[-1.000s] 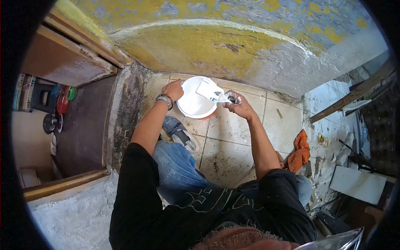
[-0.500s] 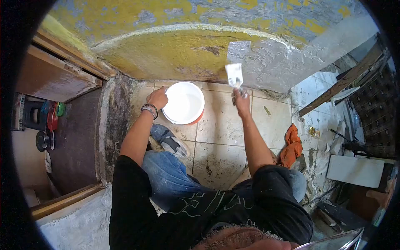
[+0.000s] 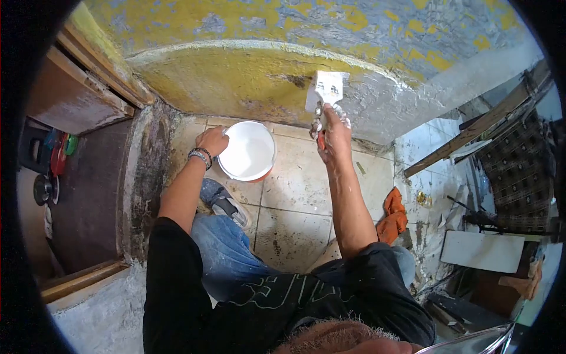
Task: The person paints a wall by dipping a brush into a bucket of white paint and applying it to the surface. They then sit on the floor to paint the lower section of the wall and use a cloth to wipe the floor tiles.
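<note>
My left hand (image 3: 213,141) grips the left rim of a white bucket (image 3: 247,151), which has an orange lower part and stands on the tiled floor near the wall. My right hand (image 3: 336,134) is closed round the handle of a wide putty knife (image 3: 329,87), with white paste smeared over the fingers. The blade lies at the wall (image 3: 236,82), over the edge between bare yellow paint and the whitish coated area on the right. Whether the blade touches the wall I cannot tell.
An orange cloth (image 3: 393,217) lies on the floor at the right. Beyond it are a leaning wooden beam (image 3: 466,138) and a white board (image 3: 482,250). At the left is an open doorway with a wooden door (image 3: 76,94). My shoe (image 3: 227,203) is below the bucket.
My right hand has moved up to the wall with the putty knife, whose blade now covers the edge of the whitish patch. My left hand stays on the bucket rim; the view has shifted slightly.
</note>
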Demonstrator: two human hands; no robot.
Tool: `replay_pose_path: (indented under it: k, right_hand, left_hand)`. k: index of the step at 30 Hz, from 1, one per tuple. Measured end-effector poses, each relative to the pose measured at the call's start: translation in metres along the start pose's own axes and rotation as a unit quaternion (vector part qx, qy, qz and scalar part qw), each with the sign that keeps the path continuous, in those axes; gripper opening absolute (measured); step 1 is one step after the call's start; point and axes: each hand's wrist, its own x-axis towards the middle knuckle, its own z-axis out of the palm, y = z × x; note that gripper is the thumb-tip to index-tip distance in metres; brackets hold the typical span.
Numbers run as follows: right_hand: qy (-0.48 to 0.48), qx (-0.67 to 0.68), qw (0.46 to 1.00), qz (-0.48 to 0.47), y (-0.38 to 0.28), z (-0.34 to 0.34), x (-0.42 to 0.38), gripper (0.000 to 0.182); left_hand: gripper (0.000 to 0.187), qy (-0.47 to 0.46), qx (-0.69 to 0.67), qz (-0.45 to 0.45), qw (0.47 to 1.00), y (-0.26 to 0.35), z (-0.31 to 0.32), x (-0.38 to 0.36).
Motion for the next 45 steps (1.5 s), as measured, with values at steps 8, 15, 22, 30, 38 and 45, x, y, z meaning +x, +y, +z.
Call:
replay_pose_path:
  k: [8,15,22,30,38,45]
  right_hand:
    - [-0.027,-0.411,0.864,-0.291,0.032,-0.021,0.029,0.022]
    - [0.088,-0.356,0.919,-0.143,-0.086,-0.119,0.011,0.018]
    - [0.209,-0.183,0.939,-0.204,-0.038,-0.135,0.002,0.016]
    - [0.152,-0.133,0.971,-0.130,0.040,-0.146,0.010,0.015]
    - [0.273,-0.006,0.947,-0.171,0.051,-0.143,0.019,0.020]
    - [0.285,0.046,0.938,-0.193,0.060,-0.143,0.023,0.018]
  left_hand:
    - [0.042,0.012,-0.002,0.021,1.000,0.003,-0.003,-0.005]
    - [0.047,0.011,-0.009,0.008,1.000,-0.011,-0.001,-0.003]
    - [0.043,0.224,-0.103,0.052,0.968,0.036,-0.041,0.000]
    - [0.038,0.244,-0.070,0.147,0.956,0.061,-0.037,-0.018]
    - [0.036,0.240,-0.037,0.150,0.959,0.050,-0.022,-0.005]
    - [0.038,0.223,0.005,0.177,0.959,0.055,-0.014,0.000]
